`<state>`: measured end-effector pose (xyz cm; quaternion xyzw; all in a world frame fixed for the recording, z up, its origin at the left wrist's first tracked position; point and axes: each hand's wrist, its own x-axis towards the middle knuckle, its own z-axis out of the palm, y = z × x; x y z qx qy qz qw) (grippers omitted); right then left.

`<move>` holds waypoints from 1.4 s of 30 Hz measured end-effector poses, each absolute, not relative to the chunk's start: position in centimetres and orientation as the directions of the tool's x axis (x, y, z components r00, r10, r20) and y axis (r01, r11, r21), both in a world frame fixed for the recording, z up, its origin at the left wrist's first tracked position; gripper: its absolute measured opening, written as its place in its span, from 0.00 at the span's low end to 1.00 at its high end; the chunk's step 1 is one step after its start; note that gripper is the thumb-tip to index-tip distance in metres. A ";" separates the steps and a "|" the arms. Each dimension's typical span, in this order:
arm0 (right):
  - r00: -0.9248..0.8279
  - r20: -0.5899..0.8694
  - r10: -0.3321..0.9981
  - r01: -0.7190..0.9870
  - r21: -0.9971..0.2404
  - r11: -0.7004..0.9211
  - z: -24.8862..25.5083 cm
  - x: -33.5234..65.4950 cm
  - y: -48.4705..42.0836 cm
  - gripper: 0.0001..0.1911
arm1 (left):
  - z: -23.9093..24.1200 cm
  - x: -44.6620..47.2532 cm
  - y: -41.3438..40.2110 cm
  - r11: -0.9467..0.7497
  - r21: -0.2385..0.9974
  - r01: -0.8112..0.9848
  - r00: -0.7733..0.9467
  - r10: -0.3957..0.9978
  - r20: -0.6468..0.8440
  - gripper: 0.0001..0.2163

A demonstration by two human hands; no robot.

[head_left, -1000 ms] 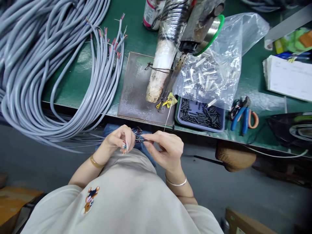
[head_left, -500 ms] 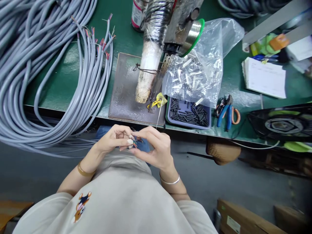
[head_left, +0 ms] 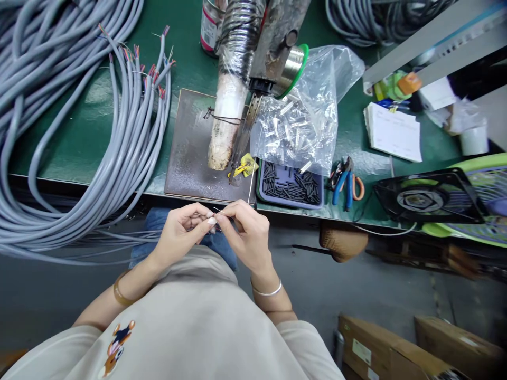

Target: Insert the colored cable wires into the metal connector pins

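My left hand [head_left: 184, 227] is closed in a pinch, thumb against fingertips, in front of my body below the bench edge. Thin wires are at its fingertips, largely hidden by the fingers. Meeting it, my right hand [head_left: 249, 229] is also pinched, its thumb and forefinger at the left fingertips. A tiny dark sliver shows between the two hands. A silvery solder wire [head_left: 251, 184] runs down from a green-rimmed spool [head_left: 295, 71] into my right hand. Above the hands, a soldering iron [head_left: 242, 134] and a wrapped white post [head_left: 226, 119] hang over a brown board [head_left: 190, 142].
Grey cables [head_left: 130, 132] with stripped coloured ends cover the left bench. Right of the board stand a purple tray [head_left: 291, 200] of black pieces, a plastic bag [head_left: 325, 89] of clear parts and blue-handled pliers [head_left: 348, 190]. Farther right are a paper stack [head_left: 394, 132] and a fan [head_left: 422, 200].
The bench view has shifted left. My hands have come closer together, fingertips now meeting, and the coloured wire ends seen between them before are mostly covered.
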<state>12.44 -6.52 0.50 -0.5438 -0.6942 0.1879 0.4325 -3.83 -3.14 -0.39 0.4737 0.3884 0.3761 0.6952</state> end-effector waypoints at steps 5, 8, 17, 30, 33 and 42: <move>0.042 0.531 0.846 0.625 -0.675 0.392 1.3 14.7 -6.9 0.07 | 0.7 -4.0 -3.3 0.023 1.000 -0.017 0.375 0.927 -0.014 0.04; 0.103 0.498 0.861 0.634 -0.700 0.328 2.5 17.6 -7.5 0.14 | 3.0 -4.8 -3.2 -0.243 0.967 0.081 0.448 0.875 0.182 0.05; 0.128 0.223 0.966 0.989 0.045 -0.141 3.5 29.6 -4.5 0.05 | 4.7 -5.0 -2.6 -0.023 0.986 -0.168 0.734 0.664 0.141 0.06; -0.248 0.110 0.963 0.961 0.152 0.230 1.6 32.4 -0.7 0.11 | 0.0 -4.4 -0.8 0.530 0.763 -0.370 0.368 0.838 -0.404 0.11; -0.252 0.214 0.944 0.968 0.077 0.241 2.0 32.1 -0.7 0.12 | -0.1 -3.9 -1.0 0.477 0.812 -0.337 0.349 0.864 -0.363 0.11; 0.419 0.463 0.781 0.617 -0.776 0.129 3.8 26.0 -3.5 0.15 | 0.1 -3.4 -1.1 0.377 0.900 -0.217 0.343 0.893 -0.291 0.10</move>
